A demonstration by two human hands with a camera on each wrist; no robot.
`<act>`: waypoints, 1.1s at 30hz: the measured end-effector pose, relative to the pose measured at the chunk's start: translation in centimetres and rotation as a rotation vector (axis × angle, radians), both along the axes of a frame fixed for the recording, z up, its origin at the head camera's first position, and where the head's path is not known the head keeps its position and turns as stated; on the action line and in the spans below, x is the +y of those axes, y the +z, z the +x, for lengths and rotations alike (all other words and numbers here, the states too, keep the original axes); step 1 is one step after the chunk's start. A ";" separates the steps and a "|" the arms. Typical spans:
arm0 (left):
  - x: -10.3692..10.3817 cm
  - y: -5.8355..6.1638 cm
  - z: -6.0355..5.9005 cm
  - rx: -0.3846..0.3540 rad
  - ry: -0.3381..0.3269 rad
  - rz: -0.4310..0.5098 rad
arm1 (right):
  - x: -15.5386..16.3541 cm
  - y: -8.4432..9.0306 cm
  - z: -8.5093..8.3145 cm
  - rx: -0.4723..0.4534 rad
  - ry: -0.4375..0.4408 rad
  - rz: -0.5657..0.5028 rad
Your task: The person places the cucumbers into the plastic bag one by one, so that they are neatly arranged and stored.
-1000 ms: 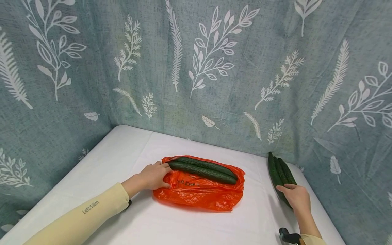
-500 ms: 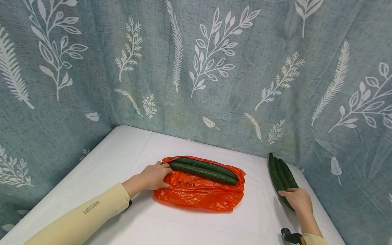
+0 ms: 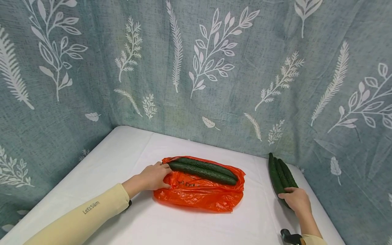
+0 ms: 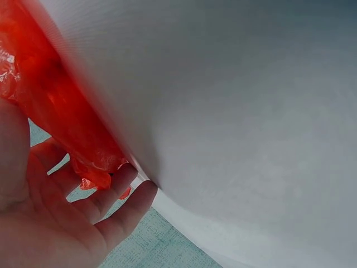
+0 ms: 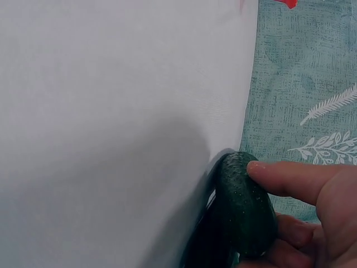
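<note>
The table [image 3: 128,153] carries everything, and its right edge is where trouble would most likely start: the 3 cucumbers [image 3: 280,175] lie bunched near the back right corner, close to that edge. My guess is that if the right hand drags 1 of them out sideways, the other 2 could roll — they are round and nothing props them on the outer side.

The orange bag [image 3: 199,192] sits mid-table, toward the front, with 2 cucumbers [image 3: 202,169] lying on or just inside its upper part; I cannot tell whether the film covers them. The plastic looks thin and slack, so a tug at 1 end might slide the whole bag, or let those 2 slip out of the mouth.

The left hand [image 3: 154,176] rests at the bag's left end, fingers loosely bent over the plastic; the wrist view shows fingertips [image 4: 131,195] against orange film, though a real pinch is not clear.

The right hand [image 3: 295,200] curls round the near end of 1 cucumber in the bunch — thumb [image 5: 279,180] on top, fingers under.
</note>
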State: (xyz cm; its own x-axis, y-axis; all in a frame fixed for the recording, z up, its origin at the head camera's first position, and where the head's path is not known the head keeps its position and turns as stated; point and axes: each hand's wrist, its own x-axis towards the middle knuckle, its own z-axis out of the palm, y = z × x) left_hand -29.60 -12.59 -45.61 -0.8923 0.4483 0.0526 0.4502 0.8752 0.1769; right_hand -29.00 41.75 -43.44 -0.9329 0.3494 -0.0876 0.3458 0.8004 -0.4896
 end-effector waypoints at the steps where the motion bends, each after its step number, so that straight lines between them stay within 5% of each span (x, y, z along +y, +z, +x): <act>1: 0.0 0.0 0.0 -0.001 0.001 0.001 | 0.0 0.0 0.0 0.004 0.002 -0.002; 19: 0.1 0.0 0.1 -0.004 -0.004 0.000 | -0.2 -0.7 -0.6 -0.058 -0.012 0.123; 33: 0.0 0.0 0.0 0.001 -0.009 -0.002 | -0.2 -0.8 -0.4 -0.003 -0.001 -0.124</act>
State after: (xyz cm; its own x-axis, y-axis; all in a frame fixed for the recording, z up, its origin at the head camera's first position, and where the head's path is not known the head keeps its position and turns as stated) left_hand -29.63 -12.57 -45.58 -0.8883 0.4563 0.0527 0.4581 0.8716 0.1747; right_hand -29.39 41.52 -44.21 -0.9323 0.3362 -0.1334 0.3481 0.7337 -0.5836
